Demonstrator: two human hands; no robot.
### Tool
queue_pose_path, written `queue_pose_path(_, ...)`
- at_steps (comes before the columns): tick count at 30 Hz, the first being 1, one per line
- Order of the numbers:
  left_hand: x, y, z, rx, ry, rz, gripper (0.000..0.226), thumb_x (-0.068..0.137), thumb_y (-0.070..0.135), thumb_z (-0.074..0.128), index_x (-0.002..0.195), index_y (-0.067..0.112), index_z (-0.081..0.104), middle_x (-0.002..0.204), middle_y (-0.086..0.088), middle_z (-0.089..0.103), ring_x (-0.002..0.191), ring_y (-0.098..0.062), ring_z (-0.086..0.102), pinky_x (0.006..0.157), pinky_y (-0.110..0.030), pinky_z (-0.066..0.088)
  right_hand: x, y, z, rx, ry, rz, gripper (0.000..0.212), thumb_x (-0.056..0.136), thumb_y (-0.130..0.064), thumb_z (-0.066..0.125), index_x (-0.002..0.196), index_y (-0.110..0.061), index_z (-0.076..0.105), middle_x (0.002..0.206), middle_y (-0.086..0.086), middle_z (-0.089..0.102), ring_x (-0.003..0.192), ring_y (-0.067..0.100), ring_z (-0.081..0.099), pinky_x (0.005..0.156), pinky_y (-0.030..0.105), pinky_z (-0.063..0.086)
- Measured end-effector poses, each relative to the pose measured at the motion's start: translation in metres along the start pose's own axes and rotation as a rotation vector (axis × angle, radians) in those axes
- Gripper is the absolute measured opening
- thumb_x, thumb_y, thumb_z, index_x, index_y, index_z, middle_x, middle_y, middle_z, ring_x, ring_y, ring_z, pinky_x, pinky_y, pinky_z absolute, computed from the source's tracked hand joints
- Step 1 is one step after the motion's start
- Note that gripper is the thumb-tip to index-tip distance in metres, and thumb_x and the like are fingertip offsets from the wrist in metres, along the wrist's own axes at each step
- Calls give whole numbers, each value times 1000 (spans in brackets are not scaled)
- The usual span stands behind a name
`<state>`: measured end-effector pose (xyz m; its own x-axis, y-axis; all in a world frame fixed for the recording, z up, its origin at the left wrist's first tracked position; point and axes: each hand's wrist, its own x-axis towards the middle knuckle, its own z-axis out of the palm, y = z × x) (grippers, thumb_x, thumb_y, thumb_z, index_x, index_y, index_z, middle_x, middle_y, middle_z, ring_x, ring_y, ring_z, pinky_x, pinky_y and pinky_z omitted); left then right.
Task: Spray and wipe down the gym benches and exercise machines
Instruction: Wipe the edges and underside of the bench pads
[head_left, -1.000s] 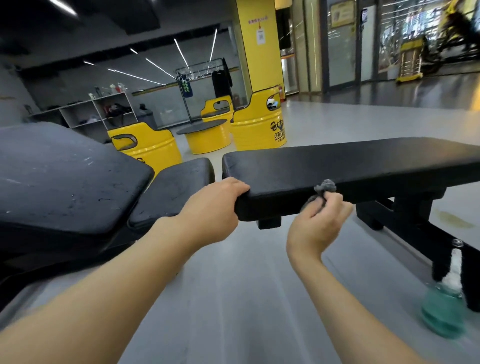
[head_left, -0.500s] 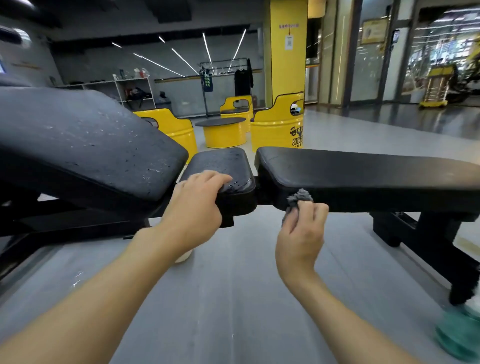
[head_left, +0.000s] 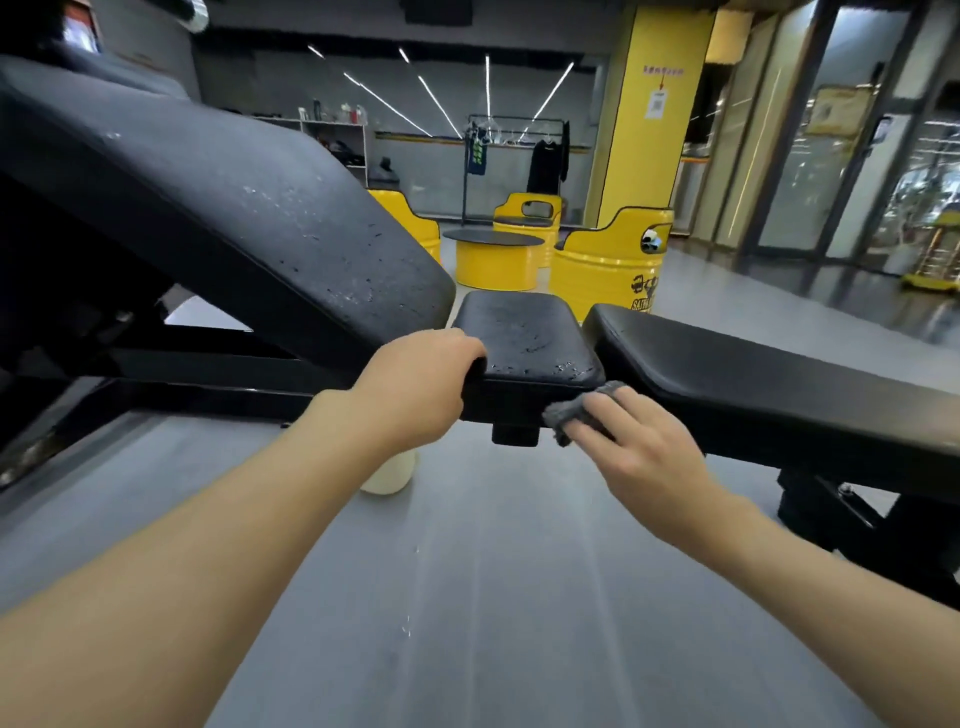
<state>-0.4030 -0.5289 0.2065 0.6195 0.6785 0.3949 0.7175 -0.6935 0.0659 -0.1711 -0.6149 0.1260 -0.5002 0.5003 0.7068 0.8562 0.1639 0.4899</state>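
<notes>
Left hand (head_left: 415, 384) grips the near left corner of a black seat pad (head_left: 524, 338), fingers curled over its edge, while the right hand (head_left: 644, 457), fingers nearly straight, presses a grey cloth (head_left: 571, 413) against the pad's front edge at its right corner. The cloth sits bunched under the right fingertips, touching the pad where it meets the gap to a flat black bench (head_left: 753, 374), which runs away to the right of that hand. Pale specks dot the pad's top between the two hands, and more of them mark the tilted backrest (head_left: 234, 208) rising above and to the left of the left hand. A white bottle (head_left: 389, 475) stands on the grey floor (head_left: 467, 597) just below the left wrist, partly hidden by the forearm. Far beyond both hands, yellow barrel seats (head_left: 608, 270) ring a round dark-topped table (head_left: 498, 239). Behind them are a clothes rack (head_left: 514, 150) and, to the right, a yellow pillar (head_left: 654, 130).
</notes>
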Motion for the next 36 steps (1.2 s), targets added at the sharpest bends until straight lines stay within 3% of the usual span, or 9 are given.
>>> queue_pose_path(7,2,-4,-2,60,-27,79,24,88,2,49,103,19,57,108,0,60,93,-24,56,65,-34,36,67,-57,15,9,76,-53,21,88,7,53,74,-6,60,75,11,51,62,25,39,56,37,34)
queue_pose_path(15,-7,-6,-1,55,-61,130,26,86,-4,47,99,19,43,114,-2,52,102,-26,54,67,-36,37,16,-10,-16,-38,-85,-125,28,99,0,41,93,0,68,88,14,60,73,32,52,67,40,47)
queue_pose_path(19,-14,-6,-10,-32,-66,90,32,88,0,46,112,18,57,117,-1,57,105,-26,56,73,-38,43,57,-48,6,9,-3,-70,28,95,5,41,79,-4,62,78,11,53,64,27,41,58,38,41)
queue_pose_path(21,-21,-14,-23,-100,51,45,39,90,4,47,118,22,65,117,2,64,107,-25,58,82,-38,48,81,-67,14,78,41,-6,30,95,3,38,80,-5,62,81,11,56,65,27,40,57,39,40)
queue_pose_path(24,-34,-38,-50,-105,396,111,41,82,10,39,98,19,76,100,2,73,96,-26,62,96,-37,42,103,-86,10,177,72,5,27,90,8,43,92,-4,67,90,12,59,71,29,45,62,41,44)
queue_pose_path(26,-38,-58,-70,-18,567,85,42,76,15,37,88,19,77,104,2,72,105,-24,63,106,-42,34,119,-98,4,210,112,-87,25,90,9,46,98,-2,68,94,14,61,75,31,48,70,40,47)
queue_pose_path(30,-50,-94,-109,90,606,-257,46,78,29,42,113,28,71,157,-14,33,152,-31,15,122,-51,4,177,-118,3,171,106,-237,23,93,6,46,100,-1,67,99,15,60,79,30,49,75,40,48)
queue_pose_path(33,-62,-120,-117,-10,589,-340,40,85,28,47,118,30,68,166,-20,4,154,-29,-9,124,-51,-4,180,-114,9,96,69,-294,23,95,3,45,105,0,66,99,14,60,79,30,50,70,40,47)
queue_pose_path(36,-74,-135,-110,-58,639,-254,47,80,28,42,118,26,70,166,-21,0,155,-28,-10,125,-44,-2,151,-100,6,89,5,-341,27,99,-1,41,105,0,68,96,13,61,78,32,53,67,41,48)
